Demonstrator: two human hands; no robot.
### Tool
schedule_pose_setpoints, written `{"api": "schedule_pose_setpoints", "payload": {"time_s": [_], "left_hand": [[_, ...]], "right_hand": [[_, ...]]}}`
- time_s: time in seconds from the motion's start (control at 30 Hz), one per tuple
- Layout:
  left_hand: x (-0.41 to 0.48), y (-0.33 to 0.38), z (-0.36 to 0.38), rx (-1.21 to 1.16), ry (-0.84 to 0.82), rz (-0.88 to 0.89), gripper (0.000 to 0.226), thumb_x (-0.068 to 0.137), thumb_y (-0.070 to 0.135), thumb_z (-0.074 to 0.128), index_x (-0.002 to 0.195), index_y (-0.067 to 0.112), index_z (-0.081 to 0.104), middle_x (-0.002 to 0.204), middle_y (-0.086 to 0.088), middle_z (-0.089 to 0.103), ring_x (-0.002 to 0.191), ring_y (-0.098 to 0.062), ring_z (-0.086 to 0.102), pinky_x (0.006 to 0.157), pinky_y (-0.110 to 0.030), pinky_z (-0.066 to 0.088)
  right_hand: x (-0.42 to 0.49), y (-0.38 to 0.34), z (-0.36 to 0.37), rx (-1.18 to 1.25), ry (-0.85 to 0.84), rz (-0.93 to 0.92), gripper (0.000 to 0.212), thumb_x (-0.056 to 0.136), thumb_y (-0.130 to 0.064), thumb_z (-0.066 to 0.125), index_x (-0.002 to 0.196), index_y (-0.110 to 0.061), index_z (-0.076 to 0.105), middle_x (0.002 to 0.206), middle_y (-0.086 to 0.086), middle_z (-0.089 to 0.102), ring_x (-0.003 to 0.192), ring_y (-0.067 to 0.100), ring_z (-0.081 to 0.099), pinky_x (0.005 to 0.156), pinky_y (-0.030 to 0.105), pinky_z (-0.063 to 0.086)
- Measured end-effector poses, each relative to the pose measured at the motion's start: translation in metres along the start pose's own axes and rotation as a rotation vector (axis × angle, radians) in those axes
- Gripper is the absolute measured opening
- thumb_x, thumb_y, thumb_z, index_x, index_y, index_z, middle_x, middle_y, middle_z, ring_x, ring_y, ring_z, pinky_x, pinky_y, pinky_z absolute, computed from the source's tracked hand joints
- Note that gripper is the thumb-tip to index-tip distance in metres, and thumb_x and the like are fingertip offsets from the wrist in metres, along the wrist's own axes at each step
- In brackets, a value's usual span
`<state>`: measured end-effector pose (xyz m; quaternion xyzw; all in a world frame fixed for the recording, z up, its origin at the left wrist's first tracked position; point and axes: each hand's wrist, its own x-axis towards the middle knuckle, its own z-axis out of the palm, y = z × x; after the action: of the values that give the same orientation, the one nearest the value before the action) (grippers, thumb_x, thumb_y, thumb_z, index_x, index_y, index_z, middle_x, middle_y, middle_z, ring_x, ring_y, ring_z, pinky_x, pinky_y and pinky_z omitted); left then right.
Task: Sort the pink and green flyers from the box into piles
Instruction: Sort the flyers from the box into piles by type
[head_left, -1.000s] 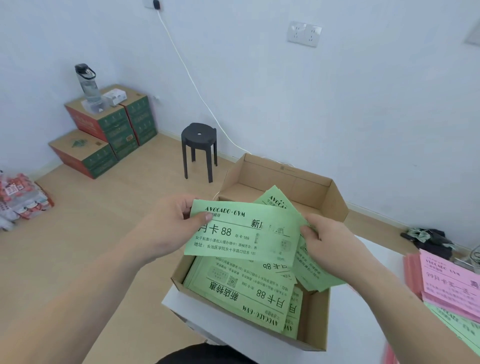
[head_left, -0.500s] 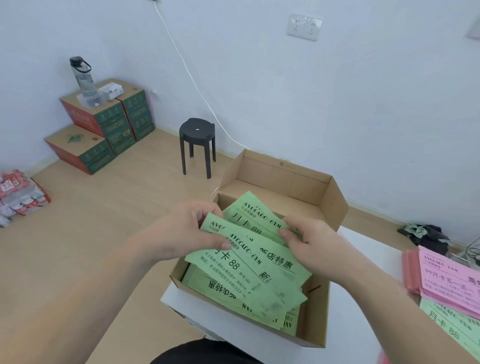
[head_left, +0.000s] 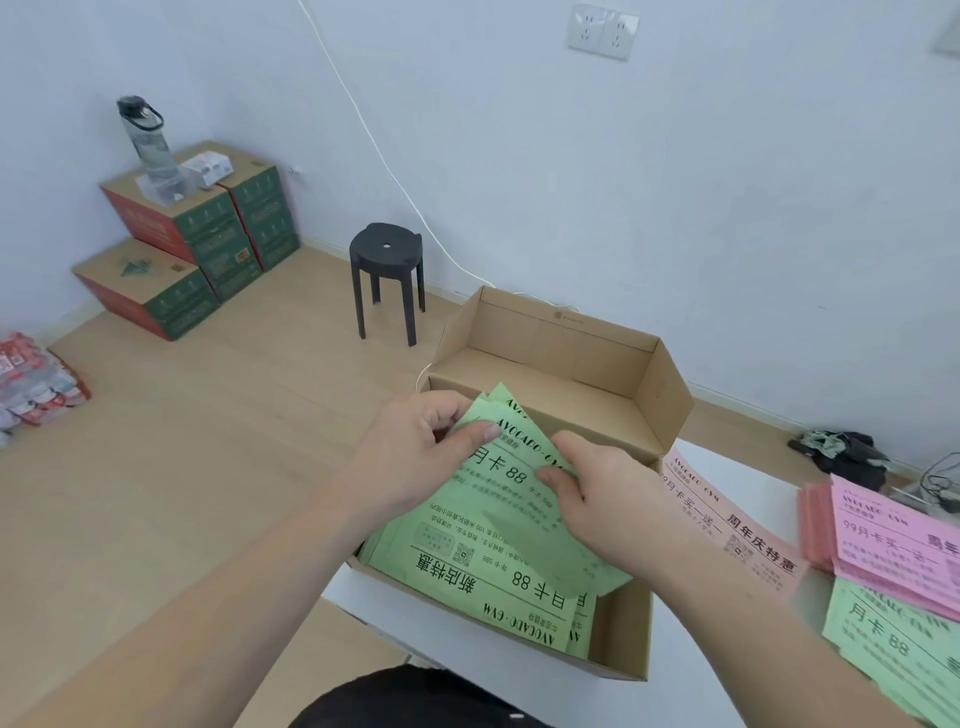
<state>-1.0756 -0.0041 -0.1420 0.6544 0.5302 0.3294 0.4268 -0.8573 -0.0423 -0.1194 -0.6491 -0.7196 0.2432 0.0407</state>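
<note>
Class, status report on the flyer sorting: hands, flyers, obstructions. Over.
Left hand and right hand both pinch green flyers over the box. Pink pile right of box. No obstruction seen.

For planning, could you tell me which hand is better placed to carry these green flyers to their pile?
Probably right: the right hand grips the green flyers, and the green pile lies on its side.

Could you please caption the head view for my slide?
Left hand and right hand hold green flyers over the box.
</note>
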Motion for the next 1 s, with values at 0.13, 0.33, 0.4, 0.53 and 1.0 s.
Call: {"api": "schedule_pose_setpoints", "payload": {"time_s": [0.13, 0.33, 0.4, 0.53, 1.0], "left_hand": [[0.005, -0.038, 0.0, 0.363, -0.161, -0.012, 0.024, 0.097, 0.048, 0.065, 0.116, 0.033, 0.069, 0.096, 0.013, 0.073, 0.094, -0.009, 0.068, 0.086, -0.037, 0.056], [-0.002, -0.063, 0.026, 0.916, -0.544, 0.07, 0.078, 0.076, 0.056, 0.082, 0.144, 0.033, 0.052, 0.135, 0.01, 0.05, 0.13, -0.015, 0.043, 0.111, -0.036, 0.039], [0.001, -0.064, 0.031, 0.999, -0.524, 0.113, 0.081, 0.073, 0.059, 0.082, 0.145, 0.037, 0.049, 0.13, 0.009, 0.048, 0.127, -0.016, 0.041, 0.108, -0.035, 0.037], [0.001, -0.059, 0.031, 1.054, -0.513, 0.146, 0.073, 0.077, 0.06, 0.078, 0.14, 0.041, 0.047, 0.127, 0.011, 0.045, 0.124, -0.016, 0.038, 0.101, -0.036, 0.032], [-0.022, -0.02, -0.008, -0.114, -0.036, -0.365, 0.017, 0.106, 0.021, 0.058, 0.099, 0.022, 0.073, 0.091, 0.007, 0.08, 0.081, -0.012, 0.077, 0.068, -0.031, 0.06]], "right_hand": [[-0.001, 0.007, -0.005, -0.276, 0.099, 0.116, 0.019, 0.11, -0.039, 0.036, 0.097, -0.026, 0.029, 0.073, -0.011, 0.039, 0.07, 0.023, 0.05, 0.057, 0.035, 0.036], [0.003, 0.017, -0.004, -0.229, 0.154, 0.19, 0.02, 0.11, -0.037, 0.036, 0.097, -0.023, 0.033, 0.069, -0.011, 0.04, 0.065, 0.025, 0.048, 0.056, 0.034, 0.035], [0.002, 0.017, -0.004, -0.209, 0.154, 0.176, 0.019, 0.11, -0.037, 0.037, 0.097, -0.024, 0.034, 0.068, -0.011, 0.04, 0.062, 0.023, 0.047, 0.053, 0.033, 0.033], [0.005, 0.025, -0.006, -0.148, 0.176, 0.203, 0.018, 0.109, -0.037, 0.039, 0.097, -0.025, 0.036, 0.071, -0.01, 0.048, 0.06, 0.017, 0.047, 0.051, 0.032, 0.03], [0.001, 0.049, -0.022, -0.009, 0.213, 0.346, 0.03, 0.108, -0.038, 0.039, 0.083, -0.021, 0.033, 0.071, -0.001, 0.059, 0.062, 0.021, 0.058, 0.055, 0.036, 0.047]]}}
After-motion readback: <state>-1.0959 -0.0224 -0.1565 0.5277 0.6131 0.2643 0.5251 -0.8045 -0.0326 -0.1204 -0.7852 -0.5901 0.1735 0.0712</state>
